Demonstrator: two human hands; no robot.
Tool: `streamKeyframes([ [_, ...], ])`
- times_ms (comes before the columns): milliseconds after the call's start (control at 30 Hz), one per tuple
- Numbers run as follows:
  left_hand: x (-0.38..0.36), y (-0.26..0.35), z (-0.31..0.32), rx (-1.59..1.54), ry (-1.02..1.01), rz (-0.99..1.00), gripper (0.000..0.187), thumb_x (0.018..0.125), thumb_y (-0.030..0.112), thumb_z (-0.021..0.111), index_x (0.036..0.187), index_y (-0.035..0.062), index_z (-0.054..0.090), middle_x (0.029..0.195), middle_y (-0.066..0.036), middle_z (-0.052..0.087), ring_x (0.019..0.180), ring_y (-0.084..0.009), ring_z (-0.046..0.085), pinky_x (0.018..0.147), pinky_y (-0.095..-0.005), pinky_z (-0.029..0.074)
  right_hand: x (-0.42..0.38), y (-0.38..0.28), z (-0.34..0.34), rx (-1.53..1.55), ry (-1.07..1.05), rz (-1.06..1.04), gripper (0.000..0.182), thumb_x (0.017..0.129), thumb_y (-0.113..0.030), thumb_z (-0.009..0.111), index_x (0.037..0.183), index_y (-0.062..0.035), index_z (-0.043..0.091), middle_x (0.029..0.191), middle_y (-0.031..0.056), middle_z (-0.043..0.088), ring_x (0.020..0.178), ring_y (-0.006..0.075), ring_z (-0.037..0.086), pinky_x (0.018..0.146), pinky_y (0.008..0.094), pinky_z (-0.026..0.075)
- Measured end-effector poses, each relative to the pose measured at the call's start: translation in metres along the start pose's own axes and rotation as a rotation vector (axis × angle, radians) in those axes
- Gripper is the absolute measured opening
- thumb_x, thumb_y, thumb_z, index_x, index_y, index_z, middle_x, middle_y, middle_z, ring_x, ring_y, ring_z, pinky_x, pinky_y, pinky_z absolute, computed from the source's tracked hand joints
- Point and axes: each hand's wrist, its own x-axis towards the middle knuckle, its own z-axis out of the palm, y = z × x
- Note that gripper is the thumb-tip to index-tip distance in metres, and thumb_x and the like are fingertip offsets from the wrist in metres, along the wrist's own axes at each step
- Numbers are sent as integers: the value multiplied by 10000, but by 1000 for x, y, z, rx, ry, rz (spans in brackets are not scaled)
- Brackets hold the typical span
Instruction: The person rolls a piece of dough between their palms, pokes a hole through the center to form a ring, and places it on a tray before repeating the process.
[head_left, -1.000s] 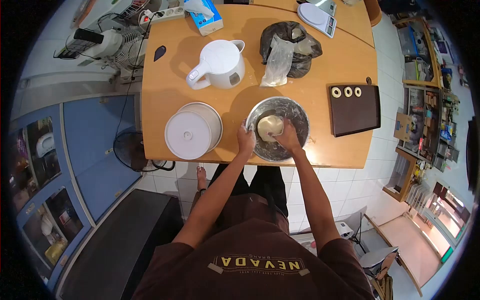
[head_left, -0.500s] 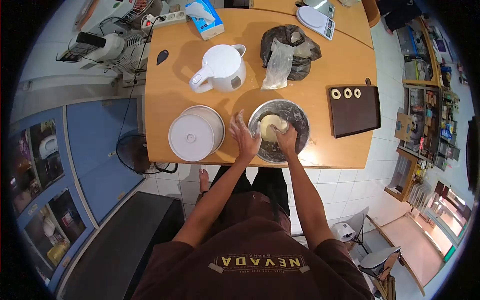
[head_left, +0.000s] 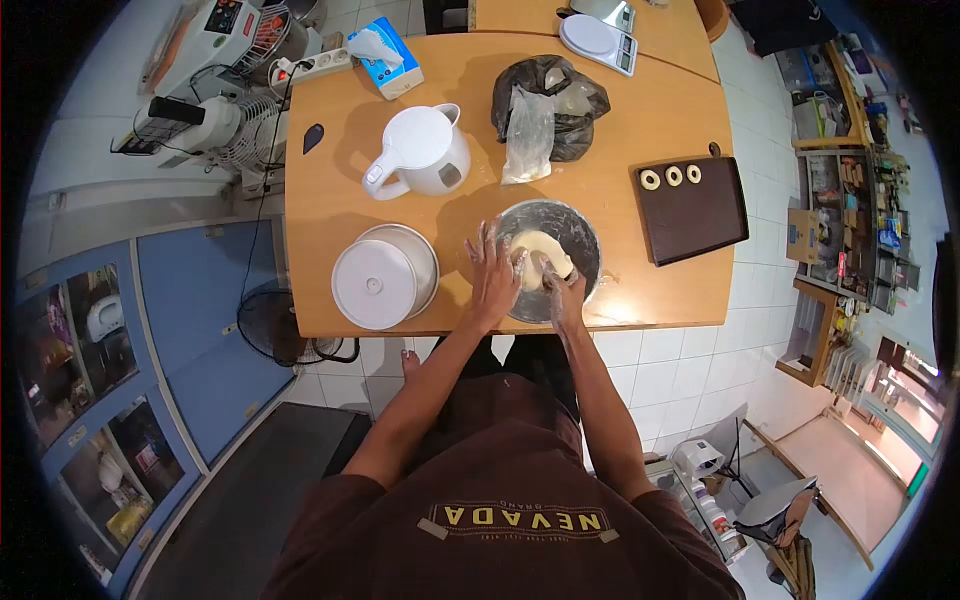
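Observation:
A metal mixing bowl (head_left: 582,232) smeared with flour stands at the table's front edge. Inside it lies a lump of pale dough (head_left: 543,246), now a curved, folded shape. My right hand (head_left: 566,298) grips the dough's near right side, its fingers curled into it. On the bowl's left side rests my left hand (head_left: 493,272), floury, with fingers spread and the thumb reaching to the dough. Whether the thumb presses into the dough is hard to tell.
Left of the bowl is a white lidded container (head_left: 374,285). Behind stand a white electric kettle (head_left: 425,145), a tissue box (head_left: 395,72), a black plastic bag (head_left: 580,135) and a kitchen scale (head_left: 592,38). Three dough rings (head_left: 673,175) lie on a dark baking tray (head_left: 695,222) to the right.
The dough has gone from a rounded lump to a bent, folded one. My right hand has turned and drawn nearer the front. The camera view has shifted slightly.

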Motion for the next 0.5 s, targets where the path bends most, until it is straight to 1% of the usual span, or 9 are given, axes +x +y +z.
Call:
streamKeyframes([
  [100,5,-3,-1,39,-13,63,515,996,174,574,1425,-69,425,1630,-194,275,1526,-457,190,1165,-750,117,-4,-5,-7,207,-31,231,265,983,-224,713,1204,-83,677,1065,17,712,926,122,661,787,273,517],
  [200,11,0,-10,13,33,133,446,1002,182,583,1346,-83,485,1566,-246,364,1502,-464,260,1189,-694,186,-10,-19,-6,344,-89,302,306,992,-288,700,1243,-117,658,1085,8,707,949,127,661,800,277,511],
  [300,15,-1,-9,-249,37,126,455,991,149,593,1376,-62,471,1550,-259,378,1459,-471,329,1198,-567,280,-11,-26,-9,405,-148,339,420,984,-291,717,1316,-54,616,1204,55,687,1044,178,672,874,350,527],
  [400,15,-2,-7,-461,-88,-5,505,977,168,641,1402,-36,461,1517,-277,412,1401,-468,403,1153,-469,364,-13,-30,-9,347,-140,315,422,988,-286,713,1326,-56,609,1200,57,691,1034,178,679,856,349,539],
  [500,9,20,-11,-614,-112,-296,523,975,245,681,1383,-24,494,1440,-291,496,1321,-454,493,1106,-454,404,-14,-30,-16,195,-192,209,395,989,-257,711,1309,-46,619,1201,51,691,1014,181,688,829,350,550],
])
